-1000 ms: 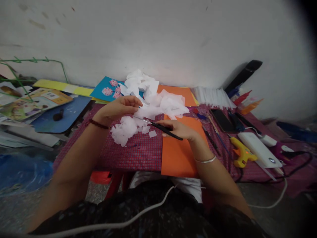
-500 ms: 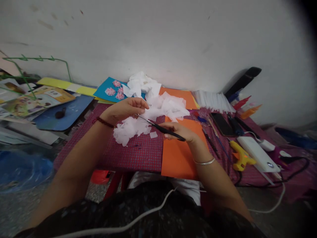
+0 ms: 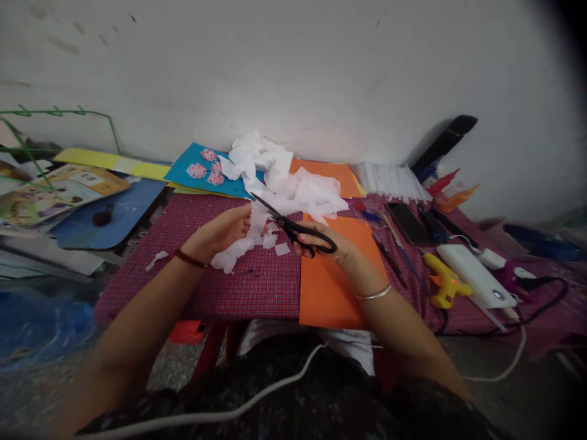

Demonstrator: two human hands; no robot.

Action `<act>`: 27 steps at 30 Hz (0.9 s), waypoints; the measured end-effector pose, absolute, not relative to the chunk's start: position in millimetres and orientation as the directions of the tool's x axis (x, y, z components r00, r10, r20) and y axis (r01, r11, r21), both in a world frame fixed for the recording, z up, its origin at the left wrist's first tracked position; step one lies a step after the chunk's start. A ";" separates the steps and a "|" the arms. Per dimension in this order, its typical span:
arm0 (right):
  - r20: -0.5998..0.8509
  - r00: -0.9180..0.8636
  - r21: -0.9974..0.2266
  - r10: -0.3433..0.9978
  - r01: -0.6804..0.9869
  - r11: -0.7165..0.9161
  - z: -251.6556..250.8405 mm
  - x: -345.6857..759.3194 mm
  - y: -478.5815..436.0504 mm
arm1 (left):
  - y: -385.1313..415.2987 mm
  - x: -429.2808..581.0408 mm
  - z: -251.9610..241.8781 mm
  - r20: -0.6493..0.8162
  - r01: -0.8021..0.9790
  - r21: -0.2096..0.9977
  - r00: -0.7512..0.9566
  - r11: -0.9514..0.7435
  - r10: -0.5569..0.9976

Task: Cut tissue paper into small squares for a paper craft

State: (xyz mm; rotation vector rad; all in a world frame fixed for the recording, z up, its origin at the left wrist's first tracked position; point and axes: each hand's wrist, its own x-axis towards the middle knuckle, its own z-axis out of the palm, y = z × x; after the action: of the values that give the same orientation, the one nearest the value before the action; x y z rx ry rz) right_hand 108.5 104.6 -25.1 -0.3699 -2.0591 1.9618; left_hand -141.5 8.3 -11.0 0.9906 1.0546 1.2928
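Black-handled scissors [image 3: 288,225] are in my right hand [image 3: 323,237], its fingers in and around the loops. Their blades point up and left, over the white paper. My left hand [image 3: 230,229] rests beside the heap of small white paper pieces [image 3: 236,252], nothing visible in it, palm toward the heap and some fingers hidden. One square paper piece [image 3: 282,249] lies just below the scissors. Behind, crumpled white tissue paper [image 3: 316,190] spreads across the table. Under my right hand is an orange sheet [image 3: 337,299].
A blue card with pink flowers [image 3: 186,168] lies at the back left. On the right are a yellow glue gun [image 3: 446,281], a white power bank [image 3: 477,275], a phone [image 3: 409,223] and a bundle of translucent sticks [image 3: 389,180]. Books [image 3: 59,195] and a green wire rack [image 3: 68,112] stand left.
My left hand has moved down and its pinch has loosened. The scissors have turned to show both handle loops. A white scrap now shows on the cloth left of my left wrist.
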 end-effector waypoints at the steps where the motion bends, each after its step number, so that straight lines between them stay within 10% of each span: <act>1: 0.009 -0.928 -0.998 0.372 0.013 0.056 -25.2 107.1 103.6 | 5.0 -141.7 -12.9 -0.050 -0.211 0.976 -0.001 0.049 0.999; 16: 0.020 -0.955 -0.993 0.295 0.015 0.114 -26.5 97.2 92.5 | 5.1 -135.7 -20.4 0.079 -0.170 0.976 -0.313 -0.138 0.946; 27: -0.014 -0.912 -0.999 0.410 -0.005 -0.045 -30.1 89.8 81.0 | 1.3 -133.4 -24.2 0.278 0.174 0.959 -0.423 -0.223 0.863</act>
State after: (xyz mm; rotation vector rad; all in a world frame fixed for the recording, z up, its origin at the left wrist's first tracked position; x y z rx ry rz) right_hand 89.8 81.0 -30.1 -0.4315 -1.9440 2.0347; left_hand -133.4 1.3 -24.2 1.2450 1.5077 1.6967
